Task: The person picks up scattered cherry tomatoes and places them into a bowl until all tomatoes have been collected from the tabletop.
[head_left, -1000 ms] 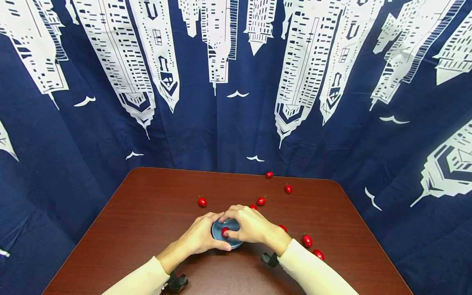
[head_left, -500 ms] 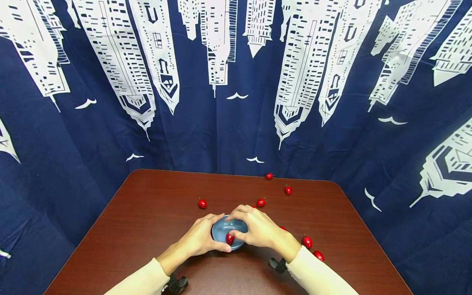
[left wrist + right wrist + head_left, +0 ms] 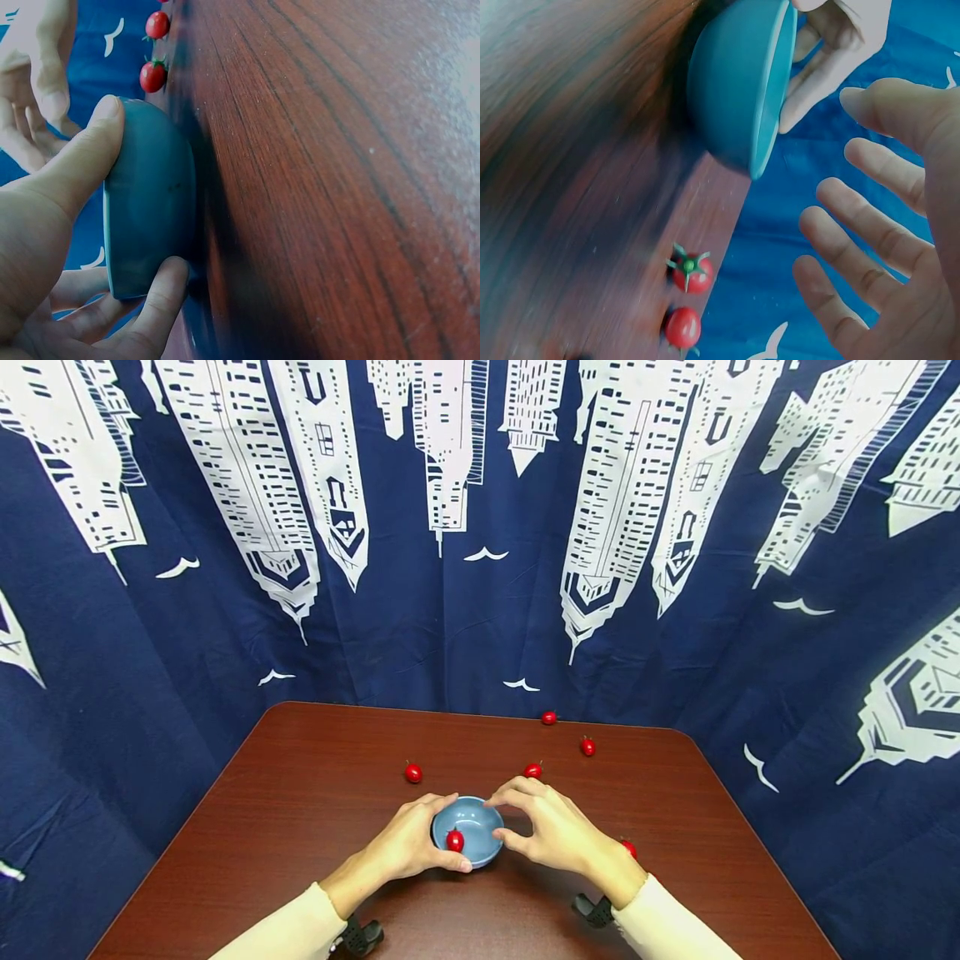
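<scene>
A blue bowl [image 3: 477, 835] rests on the table, and one cherry tomato [image 3: 455, 841] lies inside it near the left side. My left hand [image 3: 415, 842] grips the bowl from the left; in the left wrist view its thumb is at the rim and its fingers are about the wall of the bowl [image 3: 154, 195]. Just right of the rim is my right hand [image 3: 555, 831], fingers spread and nothing between them. The right wrist view shows those fingers apart from the bowl [image 3: 727, 82].
More cherry tomatoes lie loose on the brown table [image 3: 322, 760]: one behind the bowl to the left [image 3: 413, 772], one behind the right hand [image 3: 533, 771], others toward the back right [image 3: 587, 746] and beside the right wrist [image 3: 628, 849]. A blue patterned cloth [image 3: 405, 635] hangs behind.
My right hand has let go of the cherry tomato in the bowl and drawn back to the right. The tomato now lies at the bowl's left. My left hand has stayed on the bowl.
</scene>
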Demonstrator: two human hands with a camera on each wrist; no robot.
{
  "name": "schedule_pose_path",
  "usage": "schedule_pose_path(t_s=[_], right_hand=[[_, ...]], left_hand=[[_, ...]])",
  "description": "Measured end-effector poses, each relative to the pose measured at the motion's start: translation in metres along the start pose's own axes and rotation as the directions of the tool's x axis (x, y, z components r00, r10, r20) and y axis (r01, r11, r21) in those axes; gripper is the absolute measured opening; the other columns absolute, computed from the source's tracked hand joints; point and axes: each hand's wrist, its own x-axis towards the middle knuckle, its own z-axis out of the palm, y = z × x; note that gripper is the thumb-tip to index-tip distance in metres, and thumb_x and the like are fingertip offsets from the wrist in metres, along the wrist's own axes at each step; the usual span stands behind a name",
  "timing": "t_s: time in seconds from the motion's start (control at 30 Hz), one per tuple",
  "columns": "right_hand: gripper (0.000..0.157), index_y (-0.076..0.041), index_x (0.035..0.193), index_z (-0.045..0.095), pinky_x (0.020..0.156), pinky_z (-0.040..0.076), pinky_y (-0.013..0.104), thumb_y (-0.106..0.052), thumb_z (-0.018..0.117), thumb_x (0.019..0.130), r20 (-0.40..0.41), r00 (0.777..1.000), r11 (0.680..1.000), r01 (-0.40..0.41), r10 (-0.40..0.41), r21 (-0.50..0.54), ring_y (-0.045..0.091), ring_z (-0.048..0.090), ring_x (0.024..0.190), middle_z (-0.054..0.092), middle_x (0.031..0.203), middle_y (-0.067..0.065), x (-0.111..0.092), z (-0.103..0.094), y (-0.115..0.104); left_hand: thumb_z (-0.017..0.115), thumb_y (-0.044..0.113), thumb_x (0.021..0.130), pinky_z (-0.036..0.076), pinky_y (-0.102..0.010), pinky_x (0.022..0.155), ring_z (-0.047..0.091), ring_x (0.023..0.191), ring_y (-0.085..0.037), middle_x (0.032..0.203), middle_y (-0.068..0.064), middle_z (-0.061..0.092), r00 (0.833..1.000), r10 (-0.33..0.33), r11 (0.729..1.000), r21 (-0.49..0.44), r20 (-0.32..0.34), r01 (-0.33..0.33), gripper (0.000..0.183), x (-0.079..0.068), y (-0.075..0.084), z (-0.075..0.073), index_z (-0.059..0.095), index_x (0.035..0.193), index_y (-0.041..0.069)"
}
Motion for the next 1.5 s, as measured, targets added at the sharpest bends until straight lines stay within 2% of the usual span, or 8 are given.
schedule_pose_path(t_s=[0.37,0.6,0.8,0.9,1.0,1.07,1.3,1.5], right_hand=[[0.042,-0.029,0.137,0.082,0.107,0.067,0.051,-0.029,0.096,0.097,-0.054,0.996,0.996,-0.079,0.078,-0.031,0.017,0.077,0.134,0.078,0.142,-0.009,-0.032,-0.014,0.015],[0.046,-0.037,0.137,0.081,0.103,0.068,0.046,-0.029,0.099,0.095,-0.097,0.987,0.991,-0.133,0.129,-0.030,0.010,0.077,0.129,0.075,0.139,-0.020,-0.057,-0.024,0.028],[0.049,-0.039,0.137,0.080,0.104,0.068,0.045,-0.025,0.099,0.094,-0.142,0.981,0.990,-0.138,0.135,-0.012,0.013,0.078,0.126,0.076,0.138,-0.019,-0.082,-0.033,0.045],[0.050,-0.038,0.136,0.080,0.109,0.062,0.027,-0.023,0.100,0.093,-0.165,0.979,0.992,-0.124,0.122,0.000,0.014,0.078,0.126,0.077,0.137,-0.016,-0.096,-0.040,0.052],[0.052,-0.038,0.137,0.080,0.113,0.048,0.008,-0.023,0.101,0.092,-0.176,0.977,0.992,-0.122,0.123,0.013,0.014,0.076,0.127,0.077,0.138,-0.014,-0.110,-0.048,0.059],[0.054,-0.038,0.138,0.080,0.113,0.041,0.002,-0.023,0.102,0.091,-0.178,0.975,0.991,-0.131,0.133,0.023,0.012,0.075,0.128,0.077,0.139,-0.012,-0.120,-0.052,0.064],[0.064,-0.039,0.140,0.079,0.111,0.042,0.001,-0.024,0.107,0.085,-0.163,0.973,0.986,-0.160,0.165,0.044,0.005,0.073,0.128,0.076,0.141,-0.004,-0.154,-0.062,0.079],[0.065,-0.028,0.137,0.082,0.093,0.062,0.019,-0.028,0.111,0.079,-0.135,0.972,0.978,-0.181,0.193,0.100,0.002,0.074,0.120,0.075,0.139,0.000,-0.175,-0.064,0.090]], left_hand=[[0.114,0.046,0.072,0.060,-0.056,0.117,0.072,0.135,-0.036,0.150,-0.018,0.077,1.000,0.004,1.000,0.000,-0.016,-0.004,0.111,-0.001,0.001,0.000,0.066,0.160,-0.004],[0.114,0.045,0.072,0.059,-0.057,0.119,0.073,0.137,-0.037,0.151,-0.018,0.076,1.000,0.007,1.000,0.000,-0.021,-0.007,0.111,-0.001,0.002,-0.001,0.066,0.160,-0.004],[0.114,0.045,0.071,0.060,-0.057,0.118,0.072,0.136,-0.037,0.151,-0.018,0.076,1.000,-0.004,1.000,-0.004,-0.017,0.004,0.112,-0.002,0.001,0.000,0.066,0.160,-0.003],[0.114,0.045,0.071,0.060,-0.057,0.119,0.072,0.137,-0.037,0.151,-0.018,0.076,1.000,-0.004,1.000,0.000,-0.015,0.004,0.112,-0.001,0.000,0.000,0.066,0.161,-0.002],[0.114,0.045,0.072,0.060,-0.058,0.119,0.072,0.138,-0.038,0.152,-0.018,0.075,1.000,-0.008,1.000,-0.002,-0.011,0.008,0.112,0.000,-0.001,0.000,0.065,0.161,-0.002],[0.114,0.045,0.072,0.059,-0.058,0.119,0.072,0.138,-0.038,0.153,-0.019,0.075,1.000,-0.010,1.000,-0.003,-0.007,0.010,0.112,0.000,0.000,0.000,0.065,0.161,-0.002],[0.113,0.045,0.073,0.059,-0.059,0.120,0.071,0.139,-0.039,0.153,-0.019,0.075,1.000,-0.010,1.000,-0.006,-0.005,0.010,0.112,0.000,0.001,-0.001,0.065,0.162,-0.002],[0.113,0.044,0.073,0.059,-0.058,0.119,0.072,0.139,-0.038,0.153,-0.019,0.075,1.000,-0.005,1.000,-0.006,-0.006,0.005,0.112,0.000,0.001,-0.001,0.065,0.161,-0.003]])
